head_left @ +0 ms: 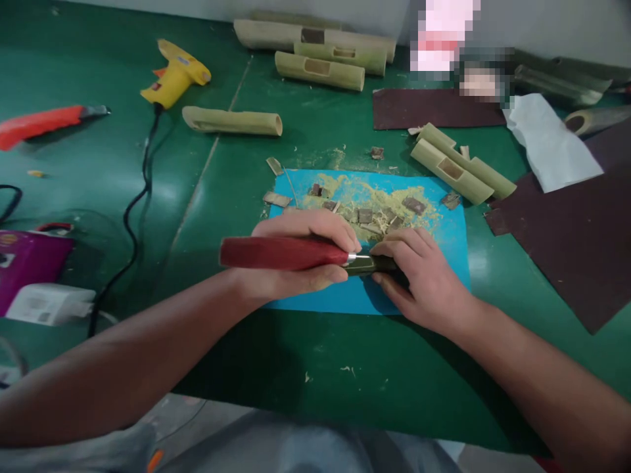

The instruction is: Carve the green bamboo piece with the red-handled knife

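Observation:
My left hand point(300, 259) is wrapped round the red handle of a carving knife point(276, 253), whose metal collar shows at the thumb. The blade end meets a short dark green bamboo piece point(374, 264) that my right hand point(419, 276) grips and presses down on the blue mat point(444, 230). Both hands work over the mat's near edge. Sawdust and several small cut bamboo chips point(374, 213) lie on the mat just beyond the hands.
Bamboo tubes lie at the back point(320, 69), at mid-left point(231, 121) and right of the mat point(461, 171). A yellow glue gun point(175, 79) with black cord, a red cutter point(39, 123), dark sandpaper sheets point(572, 243), white cloth point(547, 141) and boxes point(29, 269) sit around.

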`<state>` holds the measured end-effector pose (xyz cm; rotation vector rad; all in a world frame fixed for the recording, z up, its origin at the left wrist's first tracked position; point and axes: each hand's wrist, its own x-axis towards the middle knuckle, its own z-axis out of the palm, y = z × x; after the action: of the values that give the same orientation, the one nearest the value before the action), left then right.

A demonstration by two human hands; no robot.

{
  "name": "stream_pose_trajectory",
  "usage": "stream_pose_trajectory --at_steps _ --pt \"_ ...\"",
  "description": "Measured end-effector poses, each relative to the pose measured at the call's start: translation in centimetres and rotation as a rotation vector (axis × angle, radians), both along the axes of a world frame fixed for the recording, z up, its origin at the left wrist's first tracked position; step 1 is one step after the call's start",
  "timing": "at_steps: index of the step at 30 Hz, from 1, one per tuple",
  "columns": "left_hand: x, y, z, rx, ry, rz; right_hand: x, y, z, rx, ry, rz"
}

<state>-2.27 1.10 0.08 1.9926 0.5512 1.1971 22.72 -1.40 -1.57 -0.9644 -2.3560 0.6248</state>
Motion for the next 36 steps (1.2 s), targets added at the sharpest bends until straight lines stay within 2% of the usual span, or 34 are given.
stream_pose_trajectory --at_steps 3,13,24,31,36 --pt "0.3 -0.2 -0.2 -0.061 0.017 -0.022 0.2 0.0 0.2 -0.027 -0.005 0.027" --pt "1.0 -1.6 0.4 -0.179 0.099 0.108 0.3 0.0 0.5 -0.041 -0.041 0.032" --pt "1.2 -1.5 0.5 -0.128 0.08 0.096 0.2 -0.1 0.4 -0.046 -0.036 0.032" --pt "1.5 -1.3 0.5 0.023 0.095 0.013 0.2 0.0 0.2 -0.039 -0.051 0.023" --pt "1.3 -1.3 0.6 -0.004 0.086 0.065 0.1 0.1 0.2 -0.032 -0.043 0.03"
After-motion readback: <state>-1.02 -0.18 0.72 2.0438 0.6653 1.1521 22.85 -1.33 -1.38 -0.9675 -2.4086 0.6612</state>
